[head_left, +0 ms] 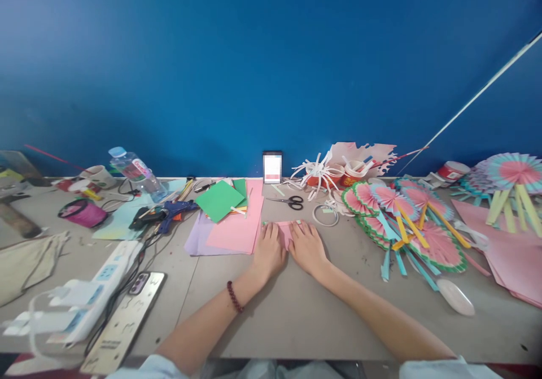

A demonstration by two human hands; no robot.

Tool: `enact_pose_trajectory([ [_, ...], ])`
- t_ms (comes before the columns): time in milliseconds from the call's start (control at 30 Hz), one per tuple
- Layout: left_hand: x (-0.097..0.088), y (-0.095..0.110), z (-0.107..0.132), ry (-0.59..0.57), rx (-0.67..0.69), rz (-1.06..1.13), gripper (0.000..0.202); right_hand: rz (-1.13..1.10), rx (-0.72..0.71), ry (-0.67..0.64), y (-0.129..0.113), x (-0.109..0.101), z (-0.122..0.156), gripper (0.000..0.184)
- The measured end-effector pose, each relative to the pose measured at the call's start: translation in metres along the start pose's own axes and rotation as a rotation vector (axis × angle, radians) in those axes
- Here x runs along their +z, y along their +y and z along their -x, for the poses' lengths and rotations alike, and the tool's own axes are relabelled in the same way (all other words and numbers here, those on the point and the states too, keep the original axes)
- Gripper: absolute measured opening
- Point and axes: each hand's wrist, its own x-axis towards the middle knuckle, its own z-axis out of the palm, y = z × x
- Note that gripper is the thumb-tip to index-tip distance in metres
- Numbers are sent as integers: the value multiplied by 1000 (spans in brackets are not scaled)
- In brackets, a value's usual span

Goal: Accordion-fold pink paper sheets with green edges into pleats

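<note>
A small piece of pink paper (285,233) with green at its upper edge lies on the table in front of me, largely covered by my hands. My left hand (271,249) rests on its left part, fingers stretched forward, palm down. On the right part lies my right hand (307,246), its fingers spread flat and pointing up the table. The thumbs come close together at the paper's near edge. Just beyond the hands are black-handled scissors (292,201). A roll of clear tape (325,215) lies right of them.
Green paper sheets (220,200) lie over pink and lilac sheets to the left. Further left are a blue glue gun (175,209), a water bottle (138,170), a power strip (99,288) and a phone (125,322). Pleated paper fans (436,246) crowd the right side. A small screen (272,168) stands behind.
</note>
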Motion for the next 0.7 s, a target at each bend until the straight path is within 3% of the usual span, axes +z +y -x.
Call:
enact_pose_trajectory([
  [700,-7,2,2,38,-20,24,42,18,-64,24,-1,0,-1,45],
])
